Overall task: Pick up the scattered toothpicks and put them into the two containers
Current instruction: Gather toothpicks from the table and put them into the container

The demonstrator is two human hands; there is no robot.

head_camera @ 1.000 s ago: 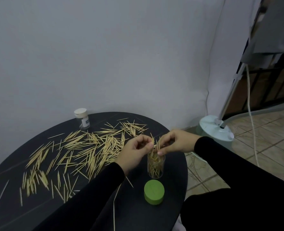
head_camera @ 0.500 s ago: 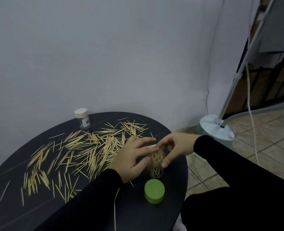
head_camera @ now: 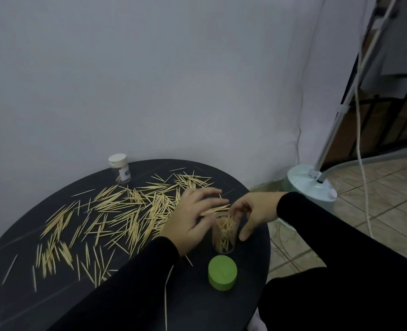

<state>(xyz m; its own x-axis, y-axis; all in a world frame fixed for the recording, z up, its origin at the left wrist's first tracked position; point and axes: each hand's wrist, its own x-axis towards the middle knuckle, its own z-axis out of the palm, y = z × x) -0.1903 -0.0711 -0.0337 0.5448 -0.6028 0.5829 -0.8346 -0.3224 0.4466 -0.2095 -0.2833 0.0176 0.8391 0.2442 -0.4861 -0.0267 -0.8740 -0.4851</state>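
Green lid (head_camera: 222, 272) lower centre, off. Above it the clear container (head_camera: 223, 232), part-filled. Left hand (head_camera: 193, 216) pinches a small toothpick bundle (head_camera: 215, 209) over its mouth; right hand (head_camera: 252, 211) released, fingers beside the container. Step: loading. Next: tip bundle upright, drop. Scattered toothpicks (head_camera: 116, 216) mid-left on counter (head_camera: 250, 259); capped container (head_camera: 120, 167) far.

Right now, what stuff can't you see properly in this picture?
- Clear container, head view: its rim is hidden by the left hand and right hand.
- Capped jar, head view: label too small to read.
- Table, head view: near part covered by black sleeves, left side cut off by the edge.
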